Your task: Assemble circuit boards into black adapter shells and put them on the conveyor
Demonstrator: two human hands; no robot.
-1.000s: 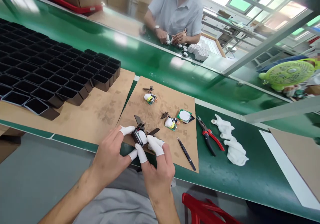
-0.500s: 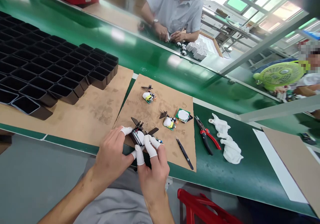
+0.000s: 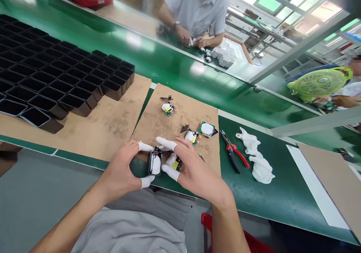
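Right at the near edge of the brown cardboard sheet (image 3: 180, 114), the left hand (image 3: 124, 172) has its grip closed around a small black housing (image 3: 154, 163), capped thumb below and capped forefinger curled over the top, so the open side with something white inside it faces up toward the camera. The right hand (image 3: 194, 168) sits just to the right of it, touching or nearly so; its capped forefinger reaches over the housing's top edge and its thumb pinches a small circuit board (image 3: 175, 164) with yellow and green parts against the palm side. That board lies immediately right of the housing's mouth, and the right hand is the nearer one to it; the housing's long axis runs roughly away from the person.

Farther out on the cardboard lie two more small boards with white parts, one at the middle (image 3: 191, 136) and one at the far end (image 3: 167, 108), and a green square board with a white disc (image 3: 207, 129). On the green surface (image 3: 282, 200) to the right rest red-handled pliers (image 3: 234, 155) and a crumpled white glove (image 3: 258, 161). To the left, rows of empty black housings (image 3: 62, 84) stand on a second cardboard sheet. Across the belt another person's hands (image 3: 193, 41) work among small white parts, and a green fan (image 3: 318, 84) stands at the right.
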